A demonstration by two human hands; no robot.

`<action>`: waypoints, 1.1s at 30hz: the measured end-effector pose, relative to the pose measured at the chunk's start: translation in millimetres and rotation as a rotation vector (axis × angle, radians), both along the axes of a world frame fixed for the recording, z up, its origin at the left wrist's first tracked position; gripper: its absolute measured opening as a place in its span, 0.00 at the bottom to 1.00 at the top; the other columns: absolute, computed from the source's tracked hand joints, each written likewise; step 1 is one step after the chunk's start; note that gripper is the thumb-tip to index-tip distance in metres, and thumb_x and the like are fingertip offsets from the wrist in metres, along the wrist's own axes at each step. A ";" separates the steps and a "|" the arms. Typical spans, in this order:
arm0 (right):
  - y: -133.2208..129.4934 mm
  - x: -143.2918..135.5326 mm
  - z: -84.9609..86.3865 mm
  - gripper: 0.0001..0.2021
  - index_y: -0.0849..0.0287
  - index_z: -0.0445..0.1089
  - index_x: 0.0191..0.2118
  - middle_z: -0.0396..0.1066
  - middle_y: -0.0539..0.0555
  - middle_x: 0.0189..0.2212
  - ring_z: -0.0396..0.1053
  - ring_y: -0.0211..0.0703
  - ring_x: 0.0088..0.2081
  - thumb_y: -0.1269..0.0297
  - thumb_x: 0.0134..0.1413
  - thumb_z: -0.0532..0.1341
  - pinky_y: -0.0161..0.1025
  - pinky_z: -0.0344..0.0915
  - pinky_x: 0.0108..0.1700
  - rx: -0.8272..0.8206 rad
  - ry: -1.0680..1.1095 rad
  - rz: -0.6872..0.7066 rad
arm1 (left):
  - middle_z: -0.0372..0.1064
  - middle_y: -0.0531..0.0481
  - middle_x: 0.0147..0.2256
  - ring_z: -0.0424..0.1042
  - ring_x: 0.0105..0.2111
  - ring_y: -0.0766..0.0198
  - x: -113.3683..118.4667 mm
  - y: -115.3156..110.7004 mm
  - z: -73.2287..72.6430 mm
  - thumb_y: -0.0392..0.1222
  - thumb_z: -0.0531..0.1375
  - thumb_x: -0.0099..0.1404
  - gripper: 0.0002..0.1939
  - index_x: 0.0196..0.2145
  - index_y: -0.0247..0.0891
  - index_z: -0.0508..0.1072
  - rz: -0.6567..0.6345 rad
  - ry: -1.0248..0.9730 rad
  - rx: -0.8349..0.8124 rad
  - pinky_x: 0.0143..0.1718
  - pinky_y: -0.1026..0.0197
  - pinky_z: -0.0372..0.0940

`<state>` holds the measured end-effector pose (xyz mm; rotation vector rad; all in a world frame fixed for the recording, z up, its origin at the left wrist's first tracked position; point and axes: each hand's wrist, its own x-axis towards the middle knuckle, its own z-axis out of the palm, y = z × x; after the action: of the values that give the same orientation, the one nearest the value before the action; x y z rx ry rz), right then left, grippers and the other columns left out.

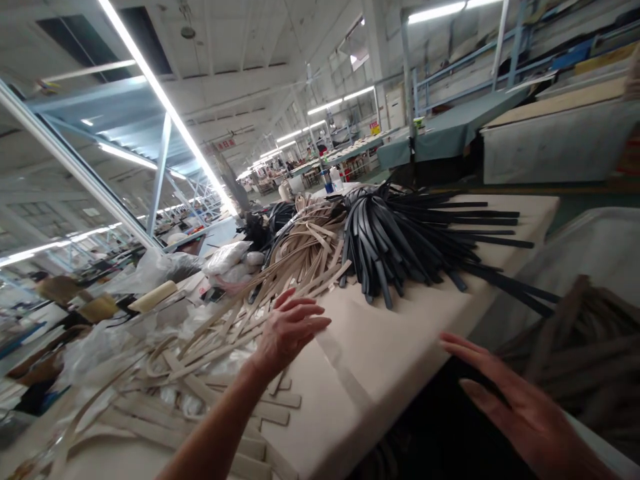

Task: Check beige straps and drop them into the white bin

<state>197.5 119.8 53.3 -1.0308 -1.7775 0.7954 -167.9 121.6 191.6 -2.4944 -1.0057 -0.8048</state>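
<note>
Nearest, the right hand (pixel 520 407) hangs off the table's near edge, fingers spread and holding nothing, above a bin (pixel 600 253) of brown strips (pixel 585 333) at right. Farther in, the left hand (pixel 290 330) lies flat on the cloth-covered table (pixel 400 333), fingers spread and empty, its fingertips just beside the beige strips (pixel 280 280). These strips fan out with long axes running from near-left to far-right, and lie to the left of and beyond that hand, so the left hand is the closer one. Beyond, the black strips (pixel 415 240) lie bundled, long axes pointing right, well apart from both hands.
</note>
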 end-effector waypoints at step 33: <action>-37.9 -136.4 55.2 0.27 0.61 0.79 0.42 0.78 0.58 0.36 0.73 0.50 0.40 0.38 0.55 0.65 0.42 0.69 0.43 -0.615 0.331 0.499 | 0.71 0.52 0.28 0.64 0.29 0.65 84.2 -136.3 -121.4 0.46 0.62 0.60 0.15 0.40 0.36 0.81 0.234 -1.167 -1.287 0.33 0.63 0.60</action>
<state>61.2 81.9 108.5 -0.7573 -1.5386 1.7933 -83.7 -14.6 70.2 -2.4089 -2.8502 -2.0997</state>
